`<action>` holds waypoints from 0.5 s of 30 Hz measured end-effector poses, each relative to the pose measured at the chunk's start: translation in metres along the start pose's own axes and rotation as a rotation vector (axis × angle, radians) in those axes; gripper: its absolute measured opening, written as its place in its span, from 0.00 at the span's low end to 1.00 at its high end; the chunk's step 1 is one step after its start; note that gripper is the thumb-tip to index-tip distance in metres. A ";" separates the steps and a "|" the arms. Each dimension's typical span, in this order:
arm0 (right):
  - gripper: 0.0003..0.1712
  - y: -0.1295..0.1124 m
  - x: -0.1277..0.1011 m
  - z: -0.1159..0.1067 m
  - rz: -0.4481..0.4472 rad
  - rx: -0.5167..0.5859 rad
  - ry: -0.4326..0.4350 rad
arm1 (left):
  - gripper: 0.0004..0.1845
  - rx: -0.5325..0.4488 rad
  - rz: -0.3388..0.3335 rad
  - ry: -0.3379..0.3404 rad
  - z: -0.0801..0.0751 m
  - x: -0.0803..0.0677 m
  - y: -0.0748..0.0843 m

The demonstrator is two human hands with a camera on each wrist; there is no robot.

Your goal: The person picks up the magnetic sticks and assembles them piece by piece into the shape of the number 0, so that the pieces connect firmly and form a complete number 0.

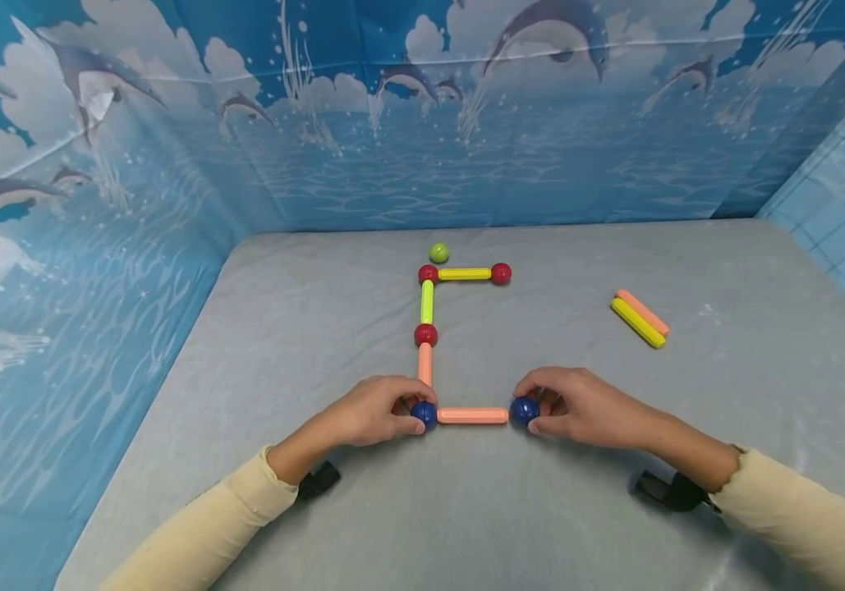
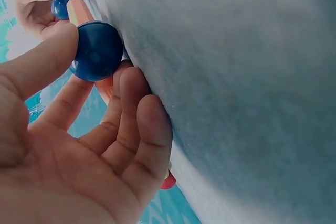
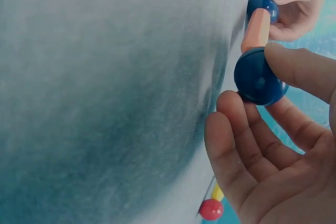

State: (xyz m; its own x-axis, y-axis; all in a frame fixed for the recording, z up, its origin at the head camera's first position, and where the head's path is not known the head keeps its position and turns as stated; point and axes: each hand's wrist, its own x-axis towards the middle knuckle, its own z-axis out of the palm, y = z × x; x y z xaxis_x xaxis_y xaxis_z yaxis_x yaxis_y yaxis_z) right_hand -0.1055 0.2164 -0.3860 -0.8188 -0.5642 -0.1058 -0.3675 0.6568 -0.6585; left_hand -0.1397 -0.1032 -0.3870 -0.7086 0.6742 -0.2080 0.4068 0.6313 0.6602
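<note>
From the head view, my left hand [image 1: 378, 410] pinches one blue ball [image 1: 424, 414] and my right hand [image 1: 577, 408] the other blue ball [image 1: 523, 410], an orange stick [image 1: 472, 415] bridging them on the grey mat [image 1: 304, 328]. A loose green ball [image 1: 438, 252] and two spare sticks [image 1: 640, 318] show only here. The left wrist view reveals my thumb [image 2: 39, 59] and fingertips clamped round the ball. The right wrist view shows the same grip mirrored.

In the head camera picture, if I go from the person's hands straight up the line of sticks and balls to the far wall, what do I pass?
Left hand on a blue ball → orange stick → red ball → yellow-green stick → corner red ball → loose green ball.
</note>
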 end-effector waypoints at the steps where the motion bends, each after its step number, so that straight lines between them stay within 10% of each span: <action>1: 0.18 0.000 0.000 0.000 -0.003 0.005 -0.004 | 0.14 0.002 -0.001 0.002 0.001 0.000 0.000; 15: 0.15 0.006 0.001 0.004 -0.037 -0.035 -0.032 | 0.15 0.025 0.037 0.023 0.006 0.002 -0.002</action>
State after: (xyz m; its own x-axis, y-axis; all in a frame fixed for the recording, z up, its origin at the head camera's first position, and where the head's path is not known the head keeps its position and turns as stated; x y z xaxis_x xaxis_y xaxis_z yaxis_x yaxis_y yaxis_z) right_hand -0.1063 0.2179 -0.3928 -0.7899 -0.6040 -0.1062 -0.4128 0.6517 -0.6363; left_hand -0.1388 -0.1005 -0.3930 -0.7055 0.6888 -0.1670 0.4471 0.6153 0.6492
